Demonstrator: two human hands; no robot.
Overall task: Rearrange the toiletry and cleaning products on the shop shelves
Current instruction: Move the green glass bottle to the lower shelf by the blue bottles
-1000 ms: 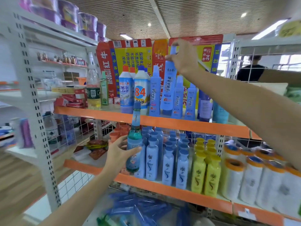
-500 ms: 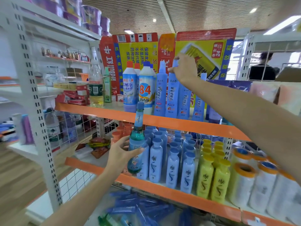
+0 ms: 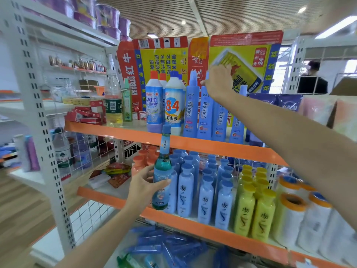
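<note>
Both hands on bottles, long axes vertical.
Left hand (image 3: 144, 187) fingers wrapped around green bottle (image 3: 162, 171), cap up, at lower shelf (image 3: 193, 227) front edge; right hand (image 3: 219, 82) clamped on tall blue bottle (image 3: 205, 113) top, upper shelf (image 3: 193, 145).

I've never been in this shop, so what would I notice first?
Probably the big red and yellow cardboard boxes standing at the back of the top orange-edged shelf. Next, the green glass bottle with a blue cap gripped by the left hand in front of the lower shelf, and the bright yellow plastic bottles to its right.
</note>
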